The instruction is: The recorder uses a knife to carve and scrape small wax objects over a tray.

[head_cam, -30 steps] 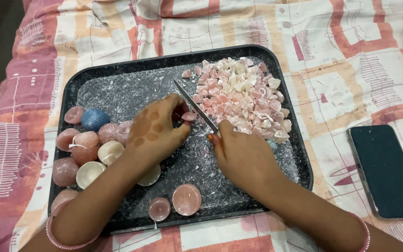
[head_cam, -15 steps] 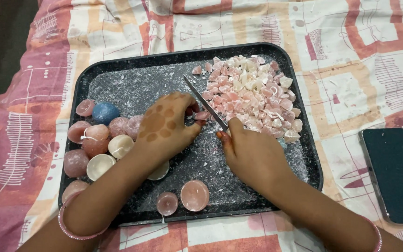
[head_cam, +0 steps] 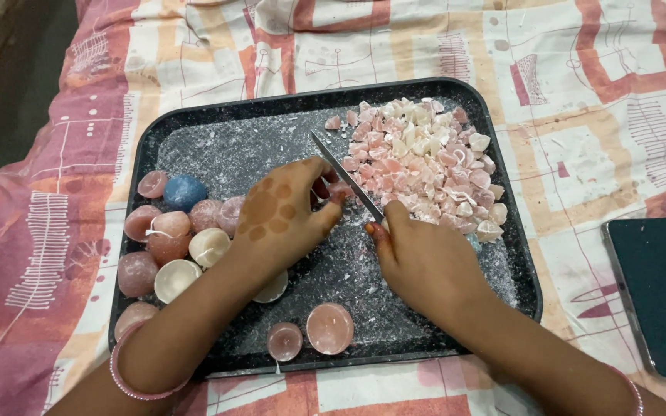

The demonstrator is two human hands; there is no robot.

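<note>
Everything sits on a black tray (head_cam: 217,127) dusted with white crumbs, so I'll place things off that. The right hand (head_cam: 425,262) is near the tray's middle, fingers curled tight around the handle of a knife (head_cam: 346,177), with the blade angled up toward the tray's far side. The left hand (head_cam: 279,216) is just beside it, also mid-tray, fingers bent down and pinching a small pink piece (head_cam: 338,190) right against the blade. You can't see much of that piece under the fingertips.

The far right part of the tray holds a heap of chopped pink and white chunks (head_cam: 425,166). Along the tray's left edge there's a bunch of round pink domes (head_cam: 165,231), one blue dome (head_cam: 184,192) and a couple of cream ones. Two more pink rounds (head_cam: 325,327) sit at the tray's near edge. Off the tray to the right, a dark phone (head_cam: 657,293) lies on the patterned sheet (head_cam: 580,92).
</note>
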